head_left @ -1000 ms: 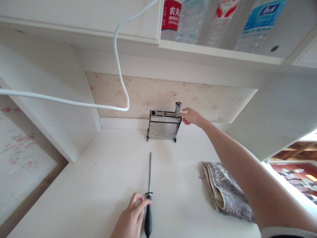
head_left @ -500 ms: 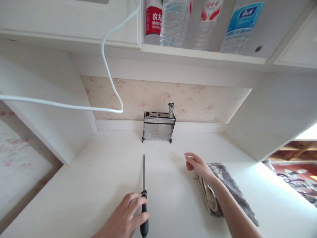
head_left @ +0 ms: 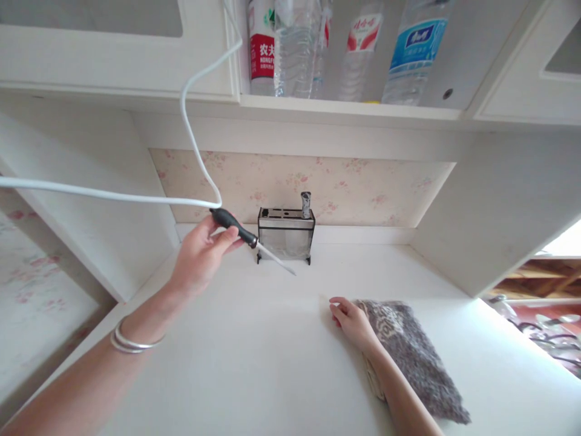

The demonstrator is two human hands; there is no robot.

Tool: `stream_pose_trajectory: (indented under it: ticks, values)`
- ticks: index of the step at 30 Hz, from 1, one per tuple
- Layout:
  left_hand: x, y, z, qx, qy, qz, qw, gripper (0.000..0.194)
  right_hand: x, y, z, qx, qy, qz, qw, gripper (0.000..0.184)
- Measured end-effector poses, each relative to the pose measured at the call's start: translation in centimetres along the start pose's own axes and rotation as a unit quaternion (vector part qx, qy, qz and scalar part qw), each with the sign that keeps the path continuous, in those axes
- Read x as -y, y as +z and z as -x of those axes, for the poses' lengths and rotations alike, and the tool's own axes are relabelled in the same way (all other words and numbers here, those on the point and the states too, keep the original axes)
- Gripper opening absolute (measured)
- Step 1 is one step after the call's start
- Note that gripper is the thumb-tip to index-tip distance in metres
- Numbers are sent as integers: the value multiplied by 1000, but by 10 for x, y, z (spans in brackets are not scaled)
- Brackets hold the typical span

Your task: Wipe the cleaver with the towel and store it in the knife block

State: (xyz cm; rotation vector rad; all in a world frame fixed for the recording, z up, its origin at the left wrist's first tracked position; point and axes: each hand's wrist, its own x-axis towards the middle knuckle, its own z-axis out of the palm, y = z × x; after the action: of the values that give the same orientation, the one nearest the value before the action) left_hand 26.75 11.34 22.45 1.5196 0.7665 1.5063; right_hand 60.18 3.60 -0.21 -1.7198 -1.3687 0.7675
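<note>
My left hand is raised over the counter left of the knife block, fingers closed round the black handle of a sharpening steel. Its thin metal rod slants down to the right, its tip in front of the block. The knife block stands against the back wall, a metal and clear-sided holder with slots on top. One patterned grey handle sticks up from its right end. My right hand rests low at the left edge of a folded grey-brown towel, fingers loosely curled and holding nothing.
A white cable hangs in front of the cabinet and bends off to the left, close above my left hand. Several plastic bottles stand on the shelf overhead. White side panels bound the counter.
My left hand has lifted the sharpening steel off the counter, up and leftward, turning it so the rod points down to the right. My right hand has shifted slightly left and lower.
</note>
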Motion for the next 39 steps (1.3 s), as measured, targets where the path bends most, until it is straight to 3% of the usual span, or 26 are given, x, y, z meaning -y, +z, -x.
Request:
stream_pose_trajectory:
  ticks: [5, 12, 21, 33, 39]
  values:
    - [-17, 15, -61, -76, 76, 77, 991, 27, 1, 0, 2, -6, 6, 6, 1000, 33]
    - [-7, 22, -116, -134, 73, 67, 986, 27, 6, -1, 2, -14, 8, 5, 1000, 31]
    - [7, 36, -139, -161, 84, 48, 982, 30, 7, -1, 4, -5, -1, 30, 1000, 31]
    - [-2, 62, -183, -102, 108, -36, 988, 24, 1, 1, 3, 4, 0, 35, 999, 32]
    - [-2, 60, -188, -69, 115, -112, 985, 23, 1, 0, 3, 11, -5, 39, 999, 32]
